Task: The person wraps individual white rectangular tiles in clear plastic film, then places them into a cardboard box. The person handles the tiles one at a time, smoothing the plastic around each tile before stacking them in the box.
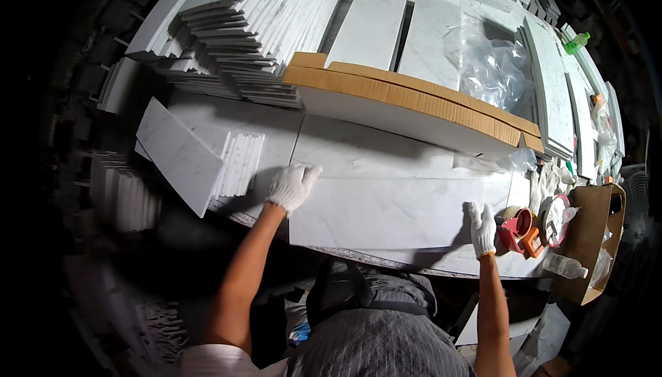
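Note:
A long white marble-look slab (376,213) with faint grey veins lies at the table's front edge, in front of me. My left hand (294,187), in a white knit glove, is closed at the slab's far left corner, its fingers bent over the edge. At the slab's right end, my gloved right hand (482,227) has its fingers stretched out and slightly apart, pointing away from me. Behind the slab lies another pale marble-look panel (372,144). An opened long cardboard box (414,105), white on its near side, stands on edge beyond that.
Stacked slabs (234,39) rise at the far left; an angled slab (181,153) juts past the table's left edge beside narrow strips (239,163). Right of my right hand are a red tape dispenser (514,229), a clear bottle (564,265) and a cardboard box (586,242). Clear plastic (496,67) lies farther back.

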Demonstrator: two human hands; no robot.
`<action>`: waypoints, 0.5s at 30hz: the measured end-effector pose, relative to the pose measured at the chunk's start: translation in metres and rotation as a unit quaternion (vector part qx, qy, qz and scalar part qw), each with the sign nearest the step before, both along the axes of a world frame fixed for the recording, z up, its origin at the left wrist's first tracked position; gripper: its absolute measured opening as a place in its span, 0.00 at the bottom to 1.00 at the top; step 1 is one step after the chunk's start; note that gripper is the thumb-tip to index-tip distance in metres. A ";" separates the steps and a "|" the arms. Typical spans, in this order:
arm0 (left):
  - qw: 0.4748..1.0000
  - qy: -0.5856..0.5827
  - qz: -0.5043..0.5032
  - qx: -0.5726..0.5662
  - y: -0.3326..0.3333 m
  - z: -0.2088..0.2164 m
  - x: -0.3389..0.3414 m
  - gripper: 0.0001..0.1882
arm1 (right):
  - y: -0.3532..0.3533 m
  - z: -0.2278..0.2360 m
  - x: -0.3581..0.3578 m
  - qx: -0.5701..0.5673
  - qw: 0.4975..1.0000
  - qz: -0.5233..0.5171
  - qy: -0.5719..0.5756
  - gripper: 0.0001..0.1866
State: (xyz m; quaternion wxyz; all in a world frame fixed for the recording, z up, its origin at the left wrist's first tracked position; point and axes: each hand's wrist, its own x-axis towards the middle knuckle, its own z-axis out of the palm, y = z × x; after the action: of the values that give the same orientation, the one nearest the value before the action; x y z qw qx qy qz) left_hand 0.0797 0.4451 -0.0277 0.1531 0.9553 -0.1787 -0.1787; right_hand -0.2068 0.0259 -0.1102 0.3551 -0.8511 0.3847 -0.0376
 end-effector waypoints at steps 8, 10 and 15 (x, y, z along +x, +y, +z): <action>0.989 0.040 0.115 -0.086 0.045 0.002 -0.083 0.20 | 0.007 0.033 0.017 0.086 0.994 0.063 -0.026 0.23; 0.956 0.009 0.203 -0.213 0.055 -0.003 -0.101 0.17 | 0.005 0.036 0.017 0.078 0.994 0.079 -0.023 0.22; 0.825 0.124 0.455 -0.310 0.091 -0.025 -0.176 0.22 | 0.006 0.038 0.019 0.058 0.994 0.091 -0.029 0.21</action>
State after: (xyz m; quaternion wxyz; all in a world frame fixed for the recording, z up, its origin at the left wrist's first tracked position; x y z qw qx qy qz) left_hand -0.0966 0.5357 -0.0527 0.5260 0.8003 0.2510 -0.1408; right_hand -0.1882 0.0323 -0.0719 0.4171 -0.8592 0.2962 -0.0075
